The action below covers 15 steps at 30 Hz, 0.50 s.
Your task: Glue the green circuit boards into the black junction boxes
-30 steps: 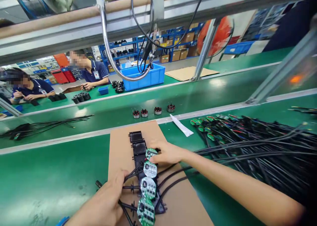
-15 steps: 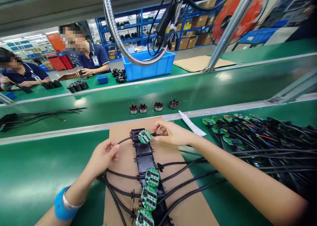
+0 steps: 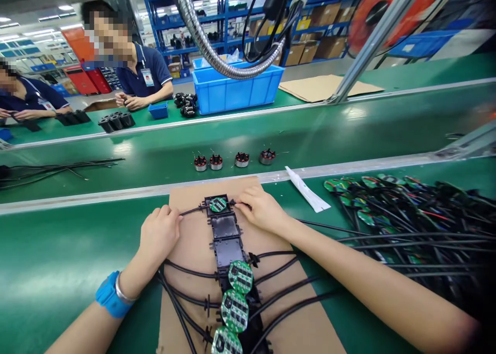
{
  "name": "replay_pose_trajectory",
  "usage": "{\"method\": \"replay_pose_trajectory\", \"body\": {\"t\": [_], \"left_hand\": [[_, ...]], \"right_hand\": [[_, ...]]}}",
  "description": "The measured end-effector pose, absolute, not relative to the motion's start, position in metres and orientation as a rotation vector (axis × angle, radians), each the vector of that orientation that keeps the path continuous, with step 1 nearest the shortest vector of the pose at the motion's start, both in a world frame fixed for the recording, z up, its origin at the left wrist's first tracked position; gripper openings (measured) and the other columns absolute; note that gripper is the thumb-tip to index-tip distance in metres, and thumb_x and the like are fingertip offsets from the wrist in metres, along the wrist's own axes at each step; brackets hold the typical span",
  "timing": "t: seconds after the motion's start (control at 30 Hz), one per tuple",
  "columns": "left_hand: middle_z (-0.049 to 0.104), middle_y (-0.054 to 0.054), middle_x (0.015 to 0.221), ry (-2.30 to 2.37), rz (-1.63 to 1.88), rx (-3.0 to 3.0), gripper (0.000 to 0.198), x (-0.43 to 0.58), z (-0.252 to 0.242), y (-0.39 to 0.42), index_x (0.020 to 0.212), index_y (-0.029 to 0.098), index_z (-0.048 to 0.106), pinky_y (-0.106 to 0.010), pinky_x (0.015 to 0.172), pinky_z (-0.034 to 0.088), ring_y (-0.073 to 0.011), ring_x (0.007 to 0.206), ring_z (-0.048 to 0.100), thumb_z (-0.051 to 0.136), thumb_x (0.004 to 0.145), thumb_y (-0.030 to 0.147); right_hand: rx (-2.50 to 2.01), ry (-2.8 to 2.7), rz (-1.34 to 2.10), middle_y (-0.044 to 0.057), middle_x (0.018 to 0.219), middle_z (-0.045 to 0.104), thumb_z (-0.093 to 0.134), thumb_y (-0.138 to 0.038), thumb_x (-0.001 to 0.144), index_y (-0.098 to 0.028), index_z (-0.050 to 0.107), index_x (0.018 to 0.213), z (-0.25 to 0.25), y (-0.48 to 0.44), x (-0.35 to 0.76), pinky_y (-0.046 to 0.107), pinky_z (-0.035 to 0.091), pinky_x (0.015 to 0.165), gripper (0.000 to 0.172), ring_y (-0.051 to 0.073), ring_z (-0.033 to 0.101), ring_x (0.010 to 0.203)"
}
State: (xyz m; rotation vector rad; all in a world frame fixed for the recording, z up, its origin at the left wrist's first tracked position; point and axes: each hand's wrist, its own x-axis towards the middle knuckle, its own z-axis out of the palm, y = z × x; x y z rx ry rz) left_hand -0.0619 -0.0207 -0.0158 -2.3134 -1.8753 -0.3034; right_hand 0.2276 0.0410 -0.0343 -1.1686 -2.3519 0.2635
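1. The round green board [image 3: 218, 204] lies in the farthest cell of the black holder strip [image 3: 226, 232], close to the far edge of the cardboard sheet [image 3: 186, 240].
2. The left hand [image 3: 158, 232] is curled, thumb and forefinger pinching the left cable [image 3: 191, 210] that comes out of the board. The right hand [image 3: 259, 209] pinches the right cable [image 3: 234, 203] with its fingertips, just beside the cell.
3. I judge that the step in hand is seating this board, with both cables held level. The next move calls for keeping the board flat while the cables go down at the cell's sides. I cannot tell if it is fully seated.
4. Toward the near edge, three more boards [image 3: 240, 276] sit in the strip. Their cables spread over the sheet beside the left wrist and could catch it.
5. A pile of wired boards [image 3: 406, 214] covers the table's right side. A white strip [image 3: 308, 191] lies near the sheet's far right corner, and four small stators [image 3: 242, 159] stand beyond the far edge.
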Motion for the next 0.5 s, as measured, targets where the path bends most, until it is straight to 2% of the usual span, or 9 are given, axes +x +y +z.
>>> {"method": "replay_pose_trajectory", "body": {"t": [0.13,0.23,0.37,0.43,0.5], "left_hand": [[0.061,-0.01,0.086,-1.831,-0.241,-2.317,0.021,-0.063,-0.007,-0.028,0.091,0.016,0.066,-0.038,0.073,0.044,-0.0276,0.082,0.056,0.046,0.092,0.023],[0.064,-0.008,0.096,-1.781,-0.355,-2.59,0.019,-0.058,0.006,-0.046,0.102,0.019,0.063,-0.035,0.08,0.046,-0.0243,0.09,0.058,0.048,0.092,0.024],[0.066,-0.001,0.095,-1.624,-0.502,-3.329,0.01,-0.042,0.014,-0.072,0.095,0.022,0.062,-0.028,0.079,0.047,-0.0181,0.088,0.061,0.061,0.087,0.029],[0.067,0.0,0.091,-1.637,-0.528,-3.418,0.01,-0.035,0.011,-0.079,0.089,0.021,0.061,-0.027,0.077,0.046,-0.0176,0.086,0.061,0.067,0.082,0.024],[0.067,0.001,0.085,-1.703,-0.548,-3.403,0.006,-0.031,0.007,-0.082,0.082,0.02,0.061,-0.025,0.073,0.045,-0.0164,0.082,0.061,0.067,0.081,0.019]], "right_hand": [[-1.121,-2.337,0.224,0.008,0.084,0.063,0.053,-0.02,0.088,-0.017,0.066,0.086,-0.026,0.033,0.226,0.036,0.042,0.08,0.014,0.022,0.054,0.085],[-1.018,-2.336,0.319,0.008,0.084,0.061,0.053,-0.025,0.088,-0.016,0.066,0.09,-0.001,0.002,0.224,0.036,0.042,0.079,0.016,0.021,0.052,0.084],[-1.011,-2.562,0.681,0.006,0.083,0.054,0.068,-0.038,0.075,-0.017,0.064,0.08,0.022,-0.048,0.216,0.036,0.042,0.074,0.021,0.022,0.048,0.084],[-1.078,-2.576,0.766,0.006,0.087,0.051,0.074,-0.034,0.068,-0.017,0.061,0.076,0.022,-0.064,0.212,0.035,0.042,0.074,0.023,0.023,0.047,0.088],[-1.064,-2.538,0.76,0.006,0.09,0.05,0.072,-0.025,0.069,-0.017,0.057,0.074,0.017,-0.071,0.211,0.033,0.041,0.075,0.017,0.021,0.047,0.089]]}}
